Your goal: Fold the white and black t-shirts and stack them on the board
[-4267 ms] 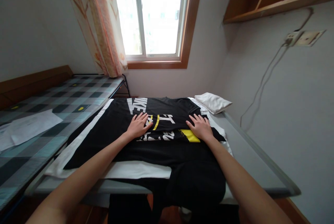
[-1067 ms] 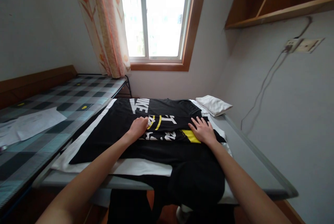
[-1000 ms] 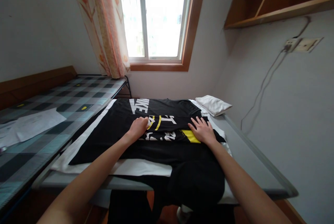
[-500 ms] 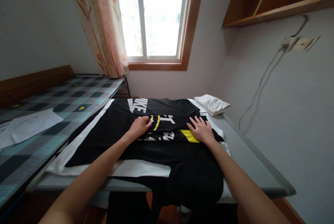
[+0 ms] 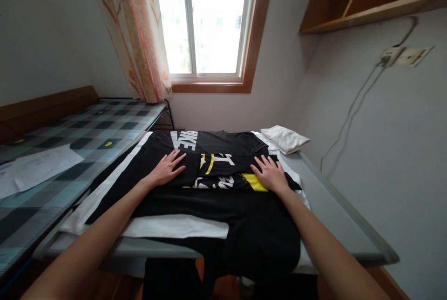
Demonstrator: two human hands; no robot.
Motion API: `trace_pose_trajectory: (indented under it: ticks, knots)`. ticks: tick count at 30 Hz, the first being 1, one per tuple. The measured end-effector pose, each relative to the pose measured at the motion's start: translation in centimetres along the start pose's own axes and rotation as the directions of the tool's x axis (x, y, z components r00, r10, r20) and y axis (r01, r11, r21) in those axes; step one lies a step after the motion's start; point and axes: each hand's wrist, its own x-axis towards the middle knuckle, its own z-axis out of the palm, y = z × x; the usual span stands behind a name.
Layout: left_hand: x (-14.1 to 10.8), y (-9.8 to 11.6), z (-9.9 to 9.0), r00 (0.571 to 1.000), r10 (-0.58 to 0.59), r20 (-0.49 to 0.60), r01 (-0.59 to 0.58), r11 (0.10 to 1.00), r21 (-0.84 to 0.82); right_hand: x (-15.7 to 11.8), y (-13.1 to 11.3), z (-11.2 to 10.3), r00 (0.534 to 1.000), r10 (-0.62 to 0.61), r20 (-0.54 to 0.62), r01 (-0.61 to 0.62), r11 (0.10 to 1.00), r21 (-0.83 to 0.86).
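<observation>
A black T-shirt (image 5: 223,202) with white lettering and yellow patches lies spread on the table, its far side folded inward over the printed front. My left hand (image 5: 166,168) rests flat on the black cloth left of the print, fingers spread. On the right, my right hand (image 5: 269,173) lies open over the folded part, beside the yellow patch. Below the shirt shows a white cloth (image 5: 181,227), partly hidden by it. One black sleeve hangs past the table's near edge.
The grey table (image 5: 342,216) stands against the right wall. A folded white cloth (image 5: 284,139) sits at its far right corner. To the left is a bed with a checked cover (image 5: 115,127) and papers (image 5: 42,169). A wooden shelf (image 5: 377,13) hangs upper right.
My left hand has moved left from the printed part, going from closed fingers to spread ones lying flat. My right hand has stayed in place.
</observation>
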Motion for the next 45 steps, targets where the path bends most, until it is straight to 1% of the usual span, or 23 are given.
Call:
trace_pose_trajectory:
  ticks: [3, 6, 9, 13, 16, 18, 21, 22, 24, 27, 29, 30, 32, 33, 36, 38, 40, 41, 43, 44, 45]
  knots:
    - [-0.1, 0.1, 0.2, 1.0, 0.011, 0.025, -0.011, 1.0, 0.009, 0.0, 0.0, 0.1, 1.0, 0.003, -0.001, -0.003, 1.0, -0.004]
    - [0.0, 1.0, -0.1, 1.0, -0.014, 0.011, 0.014, 0.999, 0.044, 0.1, 0.0, 0.2, 1.0, -0.001, -0.008, 0.001, 1.0, -0.003]
    - [0.4, 2.7, -0.1, 1.0, -0.012, -0.01, 0.013, 0.998, 0.066, 0.1, 0.1, 0.3, 1.0, -0.004, -0.018, 0.004, 1.0, -0.004]
    - [1.5, 5.3, 0.0, 1.0, 0.015, 0.019, -0.016, 1.0, 0.024, 0.1, 0.2, 0.3, 1.0, -0.003, -0.01, 0.003, 1.0, -0.006]
    - [2.3, 6.5, 0.2, 0.999, 0.036, 0.015, -0.036, 0.999, -0.006, 0.0, 0.2, 0.3, 1.0, -0.006, -0.015, 0.006, 1.0, 0.003]
    - [2.6, 6.8, 0.5, 0.999, 0.046, -0.003, -0.046, 0.999, -0.011, -0.1, 0.2, 0.3, 0.998, -0.006, -0.067, 0.008, 1.0, 0.029]
    - [2.7, 6.8, 0.8, 0.999, 0.043, -0.027, -0.043, 0.999, -0.011, 0.1, 0.7, -0.1, 0.981, 0.033, -0.19, -0.016, 0.996, 0.089]
    - [2.6, 6.7, 0.8, 0.999, 0.04, -0.031, -0.041, 0.999, -0.013, 0.3, 1.1, -0.3, 0.973, 0.07, -0.221, -0.048, 0.993, 0.105]
    - [2.5, 6.7, 0.8, 0.999, 0.036, -0.033, -0.036, 0.999, -0.016, 0.7, 2.0, -0.8, 0.951, 0.182, -0.25, -0.154, 0.98, 0.128]
    - [2.5, 6.7, 0.8, 0.999, 0.03, -0.033, -0.031, 0.999, -0.017, 1.5, 3.7, -1.4, 0.905, 0.371, -0.208, -0.345, 0.926, 0.151]
    - [2.5, 6.7, 0.8, 0.999, 0.025, -0.036, -0.026, 0.999, -0.018, 2.0, 4.6, -1.4, 0.886, 0.446, -0.127, -0.425, 0.89, 0.164]
    - [2.5, 6.7, 0.8, 0.999, 0.024, -0.039, -0.024, 1.0, -0.019, 2.2, 5.0, -1.3, 0.882, 0.464, -0.079, -0.447, 0.878, 0.172]
    - [2.6, 6.7, 0.9, 0.999, 0.024, -0.047, -0.025, 1.0, -0.019, 2.4, 5.4, -1.1, 0.887, 0.462, -0.015, -0.452, 0.872, 0.186]
    - [2.6, 6.7, 0.9, 0.998, 0.025, -0.05, -0.026, 0.999, -0.02, 2.5, 5.5, -1.0, 0.892, 0.451, -0.008, -0.441, 0.876, 0.193]
    - [2.6, 6.6, 0.9, 0.998, 0.026, -0.052, -0.027, 0.999, -0.019, 2.7, 5.6, -0.7, 0.905, 0.421, -0.053, -0.399, 0.887, 0.231]
    - [2.6, 6.7, 0.9, 0.999, 0.022, -0.049, -0.023, 1.0, -0.018, 3.0, 5.7, -0.7, 0.903, 0.423, -0.073, -0.384, 0.871, 0.306]
    - [2.6, 6.7, 0.9, 0.999, 0.019, -0.05, -0.02, 1.0, -0.019, 3.3, 5.8, -0.7, 0.909, 0.406, -0.094, -0.327, 0.834, 0.443]
    - [2.6, 6.7, 0.9, 0.999, 0.018, -0.051, -0.019, 1.0, -0.02, 3.5, 5.8, -0.8, 0.914, 0.391, -0.105, -0.281, 0.8, 0.53]
    - [2.6, 6.7, 0.9, 0.998, 0.02, -0.054, -0.021, 0.999, -0.025, 3.7, 6.0, -1.0, 0.915, 0.39, -0.099, -0.214, 0.68, 0.701]
    - [2.6, 6.7, 0.9, 0.998, 0.021, -0.055, -0.022, 0.999, -0.026, 3.7, 6.1, -1.1, 0.91, 0.408, -0.066, -0.214, 0.602, 0.77]
    - [2.6, 6.6, 1.0, 0.998, 0.022, -0.056, -0.023, 0.999, -0.028, 3.7, 6.2, -1.3, 0.905, 0.426, -0.009, -0.237, 0.521, 0.82]
